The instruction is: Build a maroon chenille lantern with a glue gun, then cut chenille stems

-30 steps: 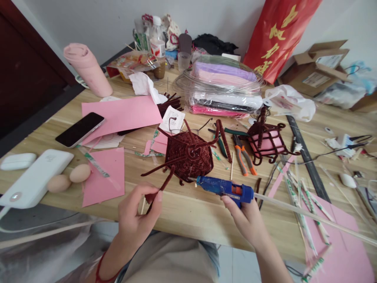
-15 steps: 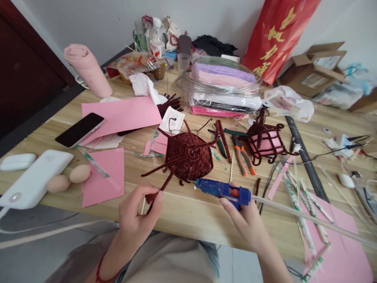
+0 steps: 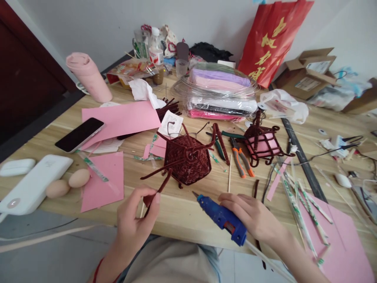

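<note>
My left hand (image 3: 134, 218) pinches the end of a dark red pipe cleaner (image 3: 156, 192) that runs up to a woven, dark red pipe-cleaner basket (image 3: 187, 159) on the wooden table (image 3: 182, 212). Loose stems stick out of the basket on all sides. My right hand (image 3: 255, 216) grips a blue hot glue gun (image 3: 222, 218) near the table's front edge. Its nozzle points up and left toward the basket, a short gap away. A clear glue stick trails out of the gun's back to the lower right.
A smaller pipe-cleaner lantern with pink panels (image 3: 262, 142) and pliers (image 3: 240, 157) lie right of the basket. Pink paper sheets (image 3: 101, 181), a phone (image 3: 79, 134), a white power bank (image 3: 32, 184) and two eggs (image 3: 67, 182) lie at the left. Packs of pipe cleaners (image 3: 220, 92) and a red bag (image 3: 269, 39) stand behind.
My right hand has pulled the glue gun back from the basket toward the table's front edge and tilted it, nozzle up-left. My left hand has kept its pinch on the pipe cleaner.
</note>
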Action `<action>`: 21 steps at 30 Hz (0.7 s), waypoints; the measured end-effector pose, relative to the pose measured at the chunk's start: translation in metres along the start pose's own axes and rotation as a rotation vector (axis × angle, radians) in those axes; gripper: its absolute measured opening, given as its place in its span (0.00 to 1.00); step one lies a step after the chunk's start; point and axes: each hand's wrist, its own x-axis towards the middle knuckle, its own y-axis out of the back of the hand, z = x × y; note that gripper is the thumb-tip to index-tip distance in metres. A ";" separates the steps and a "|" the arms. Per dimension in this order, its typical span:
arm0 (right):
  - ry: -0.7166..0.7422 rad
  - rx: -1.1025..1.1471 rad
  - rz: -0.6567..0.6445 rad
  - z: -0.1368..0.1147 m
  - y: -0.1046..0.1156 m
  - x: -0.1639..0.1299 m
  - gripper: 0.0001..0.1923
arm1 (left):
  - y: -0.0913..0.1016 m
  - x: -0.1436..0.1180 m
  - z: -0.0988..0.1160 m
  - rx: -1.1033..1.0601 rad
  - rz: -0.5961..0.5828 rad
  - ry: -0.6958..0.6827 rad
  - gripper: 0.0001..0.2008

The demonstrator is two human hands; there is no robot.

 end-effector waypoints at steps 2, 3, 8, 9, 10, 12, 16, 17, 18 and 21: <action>0.041 -0.122 0.016 0.015 -0.007 -0.016 0.15 | 0.000 -0.002 0.000 -0.004 0.015 0.025 0.05; 0.043 -0.184 0.022 0.023 -0.011 -0.024 0.14 | 0.001 -0.004 0.000 -0.008 0.018 0.034 0.06; -0.234 -0.339 -0.083 0.047 -0.042 -0.050 0.13 | 0.001 -0.009 0.008 -0.029 -0.026 0.019 0.08; -0.313 -0.332 -0.107 0.048 -0.048 -0.051 0.15 | -0.001 -0.011 0.010 -0.027 -0.042 0.006 0.08; -0.376 -0.324 -0.122 0.047 -0.053 -0.052 0.19 | -0.002 -0.012 0.011 -0.026 -0.056 -0.003 0.08; -0.450 -0.307 -0.135 0.044 -0.061 -0.051 0.24 | -0.006 -0.016 0.015 -0.027 -0.083 0.001 0.07; -0.527 -0.252 -0.147 0.038 -0.064 -0.044 0.26 | -0.017 -0.022 0.018 -0.053 -0.155 0.032 0.06; -0.543 -0.245 -0.150 0.036 -0.062 -0.041 0.25 | -0.019 -0.023 0.019 -0.059 -0.169 0.033 0.06; -0.561 -0.247 -0.143 0.034 -0.059 -0.037 0.24 | -0.020 -0.023 0.019 -0.063 -0.175 0.034 0.06; -0.607 -0.200 0.000 0.023 -0.042 -0.016 0.16 | -0.024 -0.021 0.022 -0.055 -0.181 0.034 0.06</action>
